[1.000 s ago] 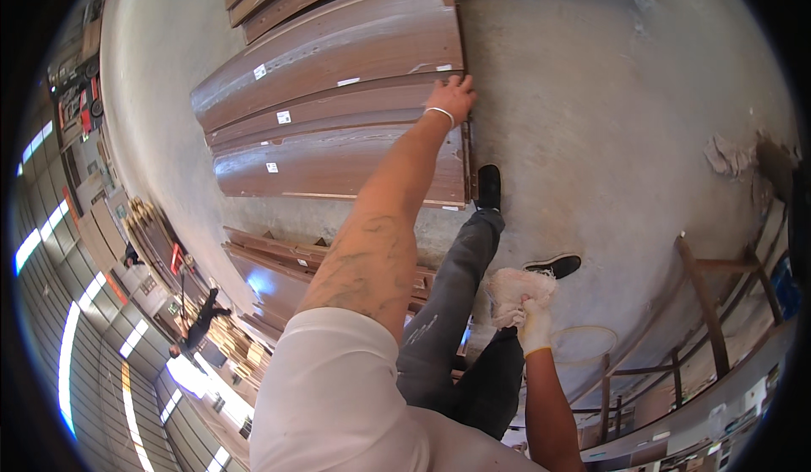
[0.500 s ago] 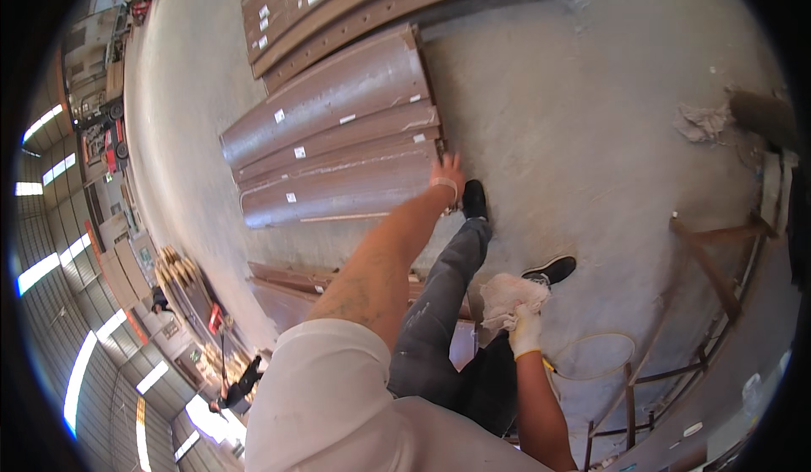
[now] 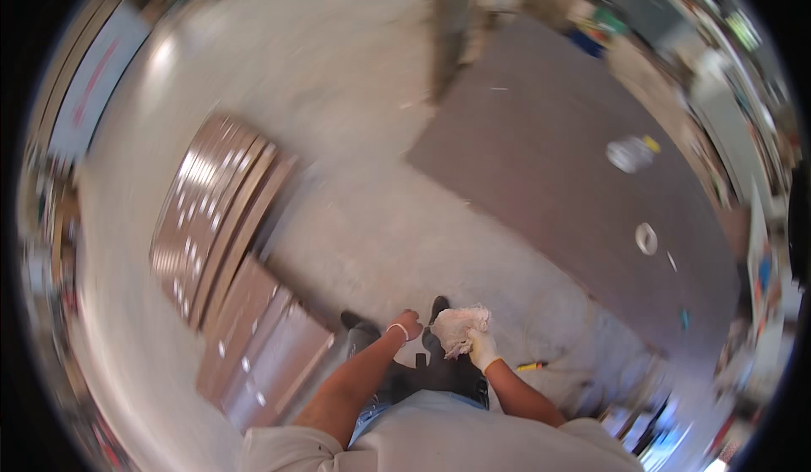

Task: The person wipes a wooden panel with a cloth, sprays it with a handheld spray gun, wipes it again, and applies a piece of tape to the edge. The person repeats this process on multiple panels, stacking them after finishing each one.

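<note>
The frayed, pale pink cloth (image 3: 458, 328) is poking out in front of me, with wide floor (image 3: 363, 185) stretching ahead. My gloved right grip (image 3: 483, 349) is squeezing its edge. My bare left grip (image 3: 409, 322) is hanging near; I can't tell how open. Shiny brown boards (image 3: 270, 345) are lying left, a flat bench (image 3: 549, 143) right.

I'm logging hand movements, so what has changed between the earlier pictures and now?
The left hand has come away from the end of the brown panels and is now much nearer the gloved right hand. The view has swung right, showing a broad dark brown surface. The right hand still grips the pale cloth.
</note>
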